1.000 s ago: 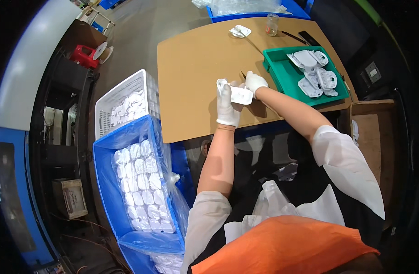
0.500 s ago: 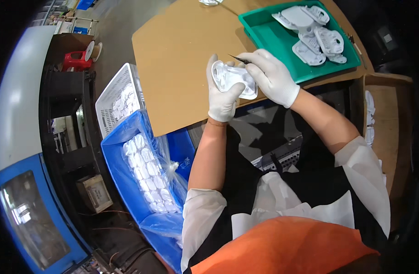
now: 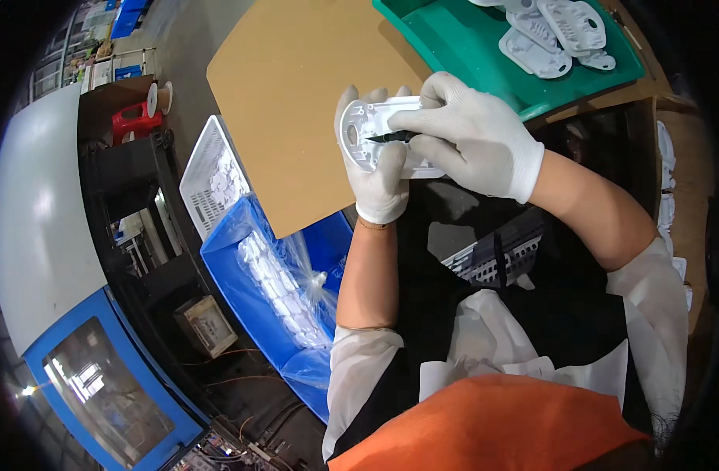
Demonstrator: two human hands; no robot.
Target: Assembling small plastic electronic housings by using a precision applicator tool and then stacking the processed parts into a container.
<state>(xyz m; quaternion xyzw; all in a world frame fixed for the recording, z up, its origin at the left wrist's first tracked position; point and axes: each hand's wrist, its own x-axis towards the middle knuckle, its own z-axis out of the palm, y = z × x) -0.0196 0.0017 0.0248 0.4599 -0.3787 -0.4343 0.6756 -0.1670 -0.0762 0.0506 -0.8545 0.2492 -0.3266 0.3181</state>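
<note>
My left hand (image 3: 377, 187), in a white glove, is closed around a white moulded plastic part (image 3: 375, 118). The part's ribbed inner side faces up, with a round opening at its left end. Between the thumb and fingers of my gloved right hand (image 3: 485, 140) is a slim black pointed tool (image 3: 388, 136). Its tip points left and lies over the inside of the part; whether it touches is hard to tell. The right fingers cover the part's right end. Both hands are above the near edge of a brown cardboard-covered table (image 3: 296, 102).
A green tray (image 3: 461, 74) with several similar white parts (image 3: 536, 55) stands at the far right. Left of the table are a white slatted basket (image 3: 198, 184) and a blue bin (image 3: 245, 290) lined with clear plastic, both holding white pieces. A blue-framed machine (image 3: 108, 377) stands farther left.
The black tool's tip has come down from above the part to over its inside. The part has turned to show its inner side more. My view has shifted.
</note>
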